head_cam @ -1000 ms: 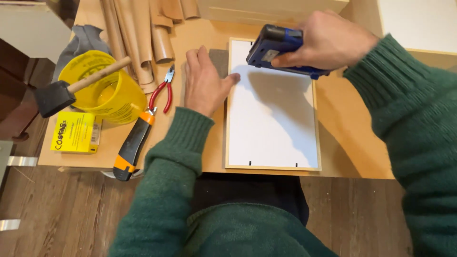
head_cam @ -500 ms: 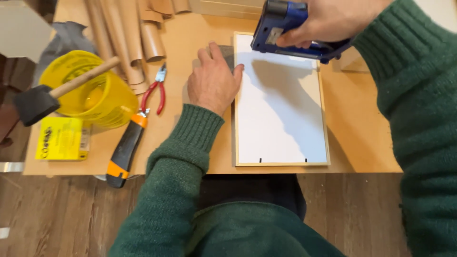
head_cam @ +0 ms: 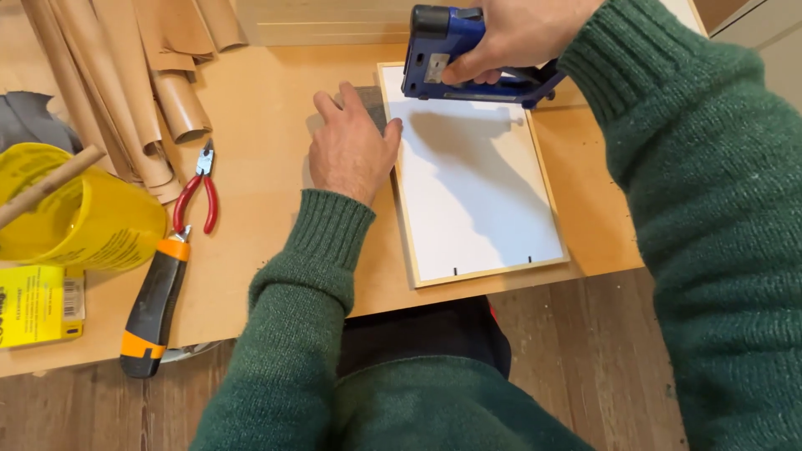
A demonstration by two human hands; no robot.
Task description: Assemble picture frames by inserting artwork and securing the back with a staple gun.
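A light wooden picture frame [head_cam: 413,250] lies face down on the brown tabletop, its white backing board [head_cam: 476,192] showing. My left hand [head_cam: 351,150] rests flat on the table against the frame's left edge, fingers spread a little. My right hand [head_cam: 510,33] grips a blue staple gun [head_cam: 455,58], whose base presses on the frame's far edge.
Red-handled pliers [head_cam: 199,188] and an orange-and-black handled tool [head_cam: 154,305] lie left of my left hand. A yellow tub [head_cam: 83,217] with a wooden handle [head_cam: 46,188] in it, a yellow packet [head_cam: 38,305] and brown paper rolls [head_cam: 142,75] fill the left. The table's front edge [head_cam: 518,280] is near.
The view has shifted, so everything sits lower and further right. The staple gun stays at the frame's far edge. My left hand keeps its place at the frame's left side.
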